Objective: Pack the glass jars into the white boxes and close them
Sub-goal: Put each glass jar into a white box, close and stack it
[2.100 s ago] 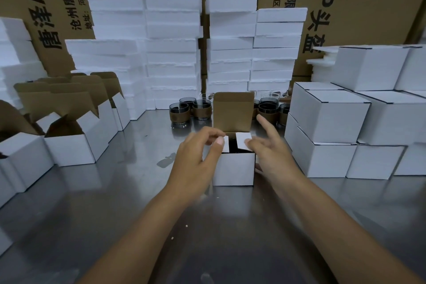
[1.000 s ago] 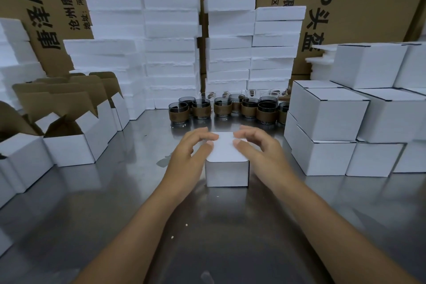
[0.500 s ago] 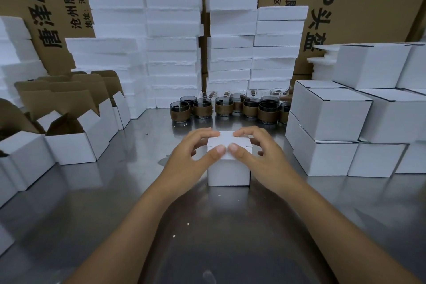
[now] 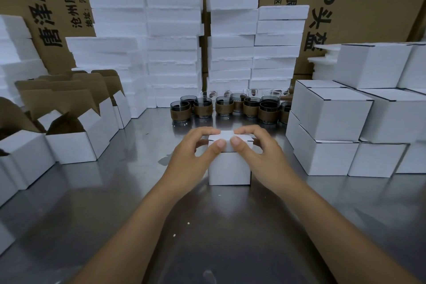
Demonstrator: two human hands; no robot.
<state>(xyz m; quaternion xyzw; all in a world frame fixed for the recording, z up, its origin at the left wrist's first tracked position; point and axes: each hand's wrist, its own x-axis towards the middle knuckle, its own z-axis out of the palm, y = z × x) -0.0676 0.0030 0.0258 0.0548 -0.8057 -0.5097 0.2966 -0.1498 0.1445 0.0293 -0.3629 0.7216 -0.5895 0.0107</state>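
Since half a second ago the lid (image 4: 227,139) sits lower. Left hand (image 4: 196,153) and right hand (image 4: 257,151) pinch it, fingers curled, thumbs (image 4: 219,145) on its near edge. The white box (image 4: 229,168) stands on the table (image 4: 138,214) squarely between both hands, equally near each, so the tuck goes straight down.

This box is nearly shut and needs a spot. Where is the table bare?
Bare steel lies left of the white box, between it and the open boxes, and along the near side of the table, in front of the closed boxes on the right. The back is crowded: glass jars stand close behind the box.
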